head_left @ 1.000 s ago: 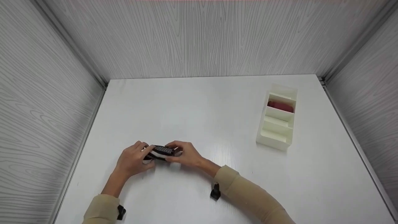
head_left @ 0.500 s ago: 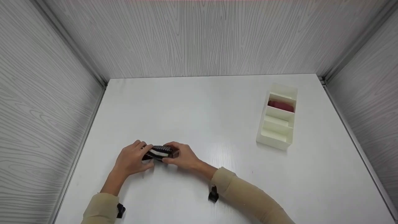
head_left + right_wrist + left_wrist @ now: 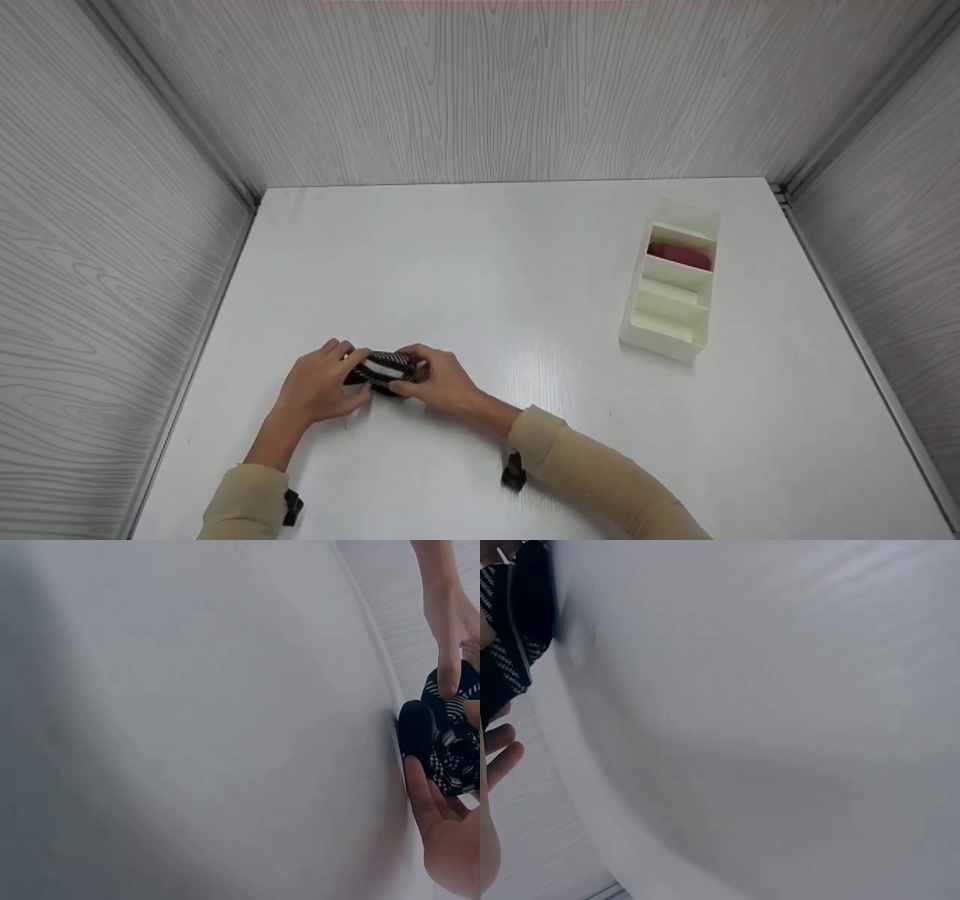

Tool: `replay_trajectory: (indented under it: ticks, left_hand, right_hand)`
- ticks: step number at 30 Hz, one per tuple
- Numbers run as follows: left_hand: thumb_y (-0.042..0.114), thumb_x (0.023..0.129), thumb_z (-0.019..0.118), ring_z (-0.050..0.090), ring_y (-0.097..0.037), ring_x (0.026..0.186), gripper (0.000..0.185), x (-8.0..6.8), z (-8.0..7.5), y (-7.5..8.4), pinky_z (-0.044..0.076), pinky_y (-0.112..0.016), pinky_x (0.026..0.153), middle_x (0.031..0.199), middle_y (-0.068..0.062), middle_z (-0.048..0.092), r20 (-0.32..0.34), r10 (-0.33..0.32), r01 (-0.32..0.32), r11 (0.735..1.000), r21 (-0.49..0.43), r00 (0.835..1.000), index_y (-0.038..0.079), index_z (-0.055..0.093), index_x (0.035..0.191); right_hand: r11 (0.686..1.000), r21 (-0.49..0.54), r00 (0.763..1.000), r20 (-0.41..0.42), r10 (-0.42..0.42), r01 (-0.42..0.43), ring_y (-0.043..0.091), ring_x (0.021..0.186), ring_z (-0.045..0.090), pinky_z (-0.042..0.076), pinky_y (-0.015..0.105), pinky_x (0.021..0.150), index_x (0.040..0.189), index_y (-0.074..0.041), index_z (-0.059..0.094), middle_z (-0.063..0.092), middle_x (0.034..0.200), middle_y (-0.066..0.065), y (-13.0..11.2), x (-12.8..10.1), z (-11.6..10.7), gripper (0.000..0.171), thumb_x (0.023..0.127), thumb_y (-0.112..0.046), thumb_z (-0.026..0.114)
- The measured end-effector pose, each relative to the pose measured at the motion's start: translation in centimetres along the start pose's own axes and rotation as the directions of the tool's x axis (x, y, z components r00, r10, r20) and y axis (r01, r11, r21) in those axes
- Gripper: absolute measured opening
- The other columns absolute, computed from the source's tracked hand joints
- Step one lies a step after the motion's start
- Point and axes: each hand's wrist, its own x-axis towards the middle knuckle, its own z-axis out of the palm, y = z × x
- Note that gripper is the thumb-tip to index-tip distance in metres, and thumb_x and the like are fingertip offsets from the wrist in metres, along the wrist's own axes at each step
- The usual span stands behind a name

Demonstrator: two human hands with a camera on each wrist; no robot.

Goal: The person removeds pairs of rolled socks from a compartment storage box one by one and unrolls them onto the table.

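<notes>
A black-and-white patterned knit sock (image 3: 388, 367) sits low over the white table, between my two hands. At its left end my left hand (image 3: 313, 384) grips it, fingers over the top and thumb at the near side. My right hand (image 3: 441, 379) pinches the other end between thumb and fingers. The right wrist view shows that end of the sock (image 3: 459, 754) rolled in a spiral, beside a plain black part. In the left wrist view the striped sock (image 3: 506, 664) shows at the left edge, with part of it hidden by the hand.
A white divided box (image 3: 660, 343) stands at the right of the table (image 3: 480, 262). One of its compartments holds a dark red cloth bundle (image 3: 679, 255). Grey wood-grain walls (image 3: 480, 90) enclose the back and both sides.
My right hand has shifted slightly left, bringing its end of the sock closer to my left hand, so the bundle looks a little shorter. The left hand has barely moved.
</notes>
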Motion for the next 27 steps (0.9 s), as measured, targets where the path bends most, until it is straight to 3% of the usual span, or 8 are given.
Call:
replay_trajectory:
  ticks: [3,5,9,12,16,19,27]
  left_hand:
    - [0.03,0.072,0.088,0.061,-0.02,0.079,0.047,0.1,0.2,0.1,0.058,-0.035,0.061,0.094,-0.007,0.067,0.045,-0.03,0.031,0.999,-0.016,0.999,0.012,0.072,0.113]
    - [0.029,0.074,0.086,0.061,-0.021,0.079,0.045,0.2,0.2,0.2,0.058,-0.036,0.061,0.093,-0.007,0.067,0.077,-0.05,0.052,0.998,-0.023,0.996,0.011,0.072,0.113]
    - [0.032,0.077,0.082,0.061,-0.022,0.08,0.043,0.5,0.0,0.2,0.058,-0.039,0.062,0.094,-0.008,0.07,0.135,-0.079,0.082,0.997,-0.016,0.988,0.011,0.073,0.112]
    - [0.036,0.078,0.08,0.062,-0.023,0.081,0.042,0.8,-0.2,0.1,0.058,-0.04,0.063,0.095,-0.008,0.072,0.172,-0.085,0.087,0.996,-0.003,0.981,0.012,0.074,0.112]
    - [0.039,0.08,0.078,0.062,-0.024,0.079,0.042,1.0,-0.5,-0.1,0.058,-0.04,0.062,0.095,-0.009,0.071,0.19,-0.083,0.084,0.996,0.0,0.978,0.012,0.074,0.112]
    - [0.038,0.082,0.078,0.063,-0.024,0.081,0.043,0.9,-0.5,-0.2,0.059,-0.041,0.063,0.098,-0.01,0.069,0.184,-0.083,0.086,0.996,-0.005,0.979,0.011,0.074,0.115]
    - [0.038,0.083,0.082,0.066,-0.026,0.096,0.052,0.3,-0.4,0.0,0.063,-0.042,0.067,0.114,-0.012,0.067,0.125,-0.066,0.066,0.998,0.004,0.99,0.012,0.068,0.126]
  right_hand:
    - [0.992,-0.122,0.999,-0.015,-0.04,0.038,0.006,0.099,0.069,0.055,0.018,0.086,0.138,-0.013,0.065,0.074,0.125,0.004,-0.1,0.0,0.0,0.05,0.094,-0.032,0.081]
    - [0.966,-0.245,0.996,-0.016,-0.09,0.083,0.009,0.105,0.068,0.056,0.021,0.091,0.141,-0.013,0.063,0.072,0.127,0.004,-0.2,0.0,-0.2,0.053,0.094,-0.032,0.08]
    - [0.856,-0.478,0.977,0.023,-0.213,0.198,0.017,0.122,0.065,0.056,0.029,0.104,0.146,-0.017,0.059,0.066,0.135,0.003,-0.3,0.1,-0.7,0.057,0.095,-0.034,0.079]
    - [0.772,-0.574,0.957,0.08,-0.28,0.274,0.019,0.127,0.063,0.056,0.032,0.106,0.147,-0.02,0.059,0.064,0.138,0.003,-0.4,0.3,-1.1,0.056,0.096,-0.033,0.078]
    - [0.714,-0.629,0.947,0.131,-0.294,0.309,0.017,0.124,0.065,0.057,0.03,0.104,0.147,-0.022,0.06,0.066,0.135,0.001,-0.5,0.7,-1.4,0.053,0.097,-0.033,0.076]
    - [0.715,-0.637,0.956,0.14,-0.259,0.287,0.017,0.122,0.066,0.057,0.03,0.104,0.145,-0.021,0.061,0.068,0.132,0.001,-0.5,1.0,-1.5,0.052,0.097,-0.034,0.076]
    - [0.789,-0.582,0.981,0.12,-0.155,0.196,0.016,0.114,0.067,0.056,0.03,0.1,0.142,-0.02,0.065,0.072,0.126,0.0,-0.2,1.7,-1.4,0.052,0.095,-0.04,0.075]
